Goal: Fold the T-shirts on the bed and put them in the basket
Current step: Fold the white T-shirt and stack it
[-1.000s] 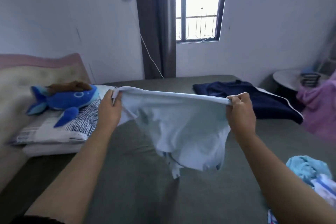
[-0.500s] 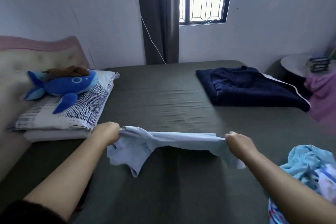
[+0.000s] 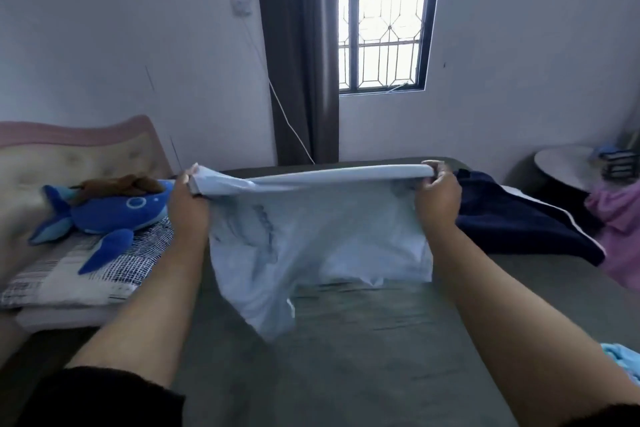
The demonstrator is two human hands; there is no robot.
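Left grip: our left hand point(image 3: 188, 208) is pinched shut on one end of the light blue T-shirt point(image 3: 311, 250), with a bunch of cloth sticking up past the thumb.
Right grip: our right hand point(image 3: 438, 198) is clenched on the other end, knuckles toward us; the edge between the two hands is pulled taut and rolled over on itself.
Where the shirt is: we hold it up in the air over the middle of the bed point(image 3: 363, 357); the body hangs down unevenly, lowest on the left side, and we cannot tell whether that low corner touches the sheet.
Done so far: we judge this shirt is not yet folded, only stretched out. A dark navy garment point(image 3: 519, 232) lies flat on the far right of the bed; whether it counts as folded we cannot say.
Left to do: lay this shirt down, fold it, carry it to the basket, which is not in view. A crumpled turquoise piece point(image 3: 620, 357) shows at the right edge, likely waiting.
Open room: the sheet below and in front of the shirt is bare, enough for laying it flat.
Edges: the pillow point(image 3: 69, 281) with the blue plush whale point(image 3: 114, 215) sits just left of our left arm; the navy garment is just beside the right hand.
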